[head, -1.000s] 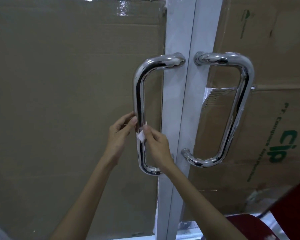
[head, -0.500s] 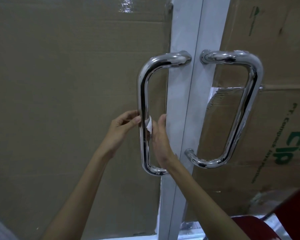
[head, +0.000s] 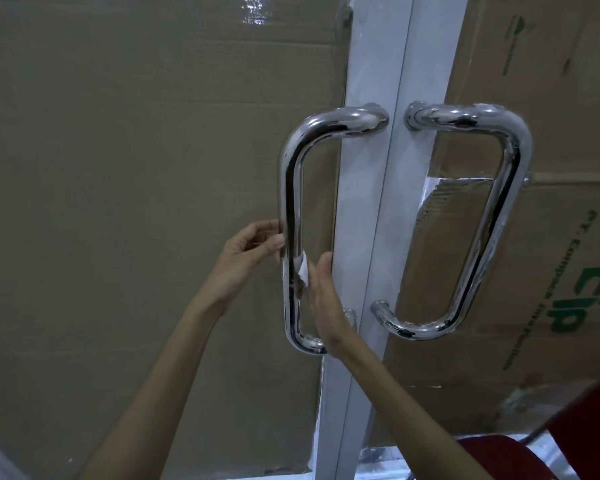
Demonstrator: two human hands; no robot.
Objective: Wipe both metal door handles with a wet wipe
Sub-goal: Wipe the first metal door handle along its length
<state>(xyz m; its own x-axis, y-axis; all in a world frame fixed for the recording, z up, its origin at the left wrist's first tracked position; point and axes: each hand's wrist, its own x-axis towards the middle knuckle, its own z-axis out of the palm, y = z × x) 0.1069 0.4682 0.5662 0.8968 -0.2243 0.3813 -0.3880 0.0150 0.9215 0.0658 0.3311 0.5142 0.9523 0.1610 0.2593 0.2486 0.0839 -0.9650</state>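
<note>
Wrapping the wet wipe (head: 302, 270) round the upright bar of the left handle (head: 289, 216), the right hand (head: 321, 292) had turned since a second earlier: then it pinched the white wipe from the front with fingertips, and now it lay edge-on inside the loop, fingers fairly straight, pressing the wipe against the bar's inner side. The left hand (head: 248, 252) had shifted little; its fingers were loosely curled, thumb tip touching the bar's outer side just above the wipe. Whether it pinched a hidden end of the wipe could not be told. The wipe sat on the lower half of the bar, above the bottom bend.

That change suggested the wipe was being set round the bar for a stroke along it, so the wiping of this handle looked barely begun. The right handle (head: 492, 216), across the white door frame (head: 371, 202) where the two doors met, stood untouched, well apart from both hands.

Both doors were glass, with brown cardboard (head: 136, 168) behind them; the sheet on the right carried green print. At the lower right corner of the view a dark red shape (head: 589, 424) showed, too cropped to identify.
</note>
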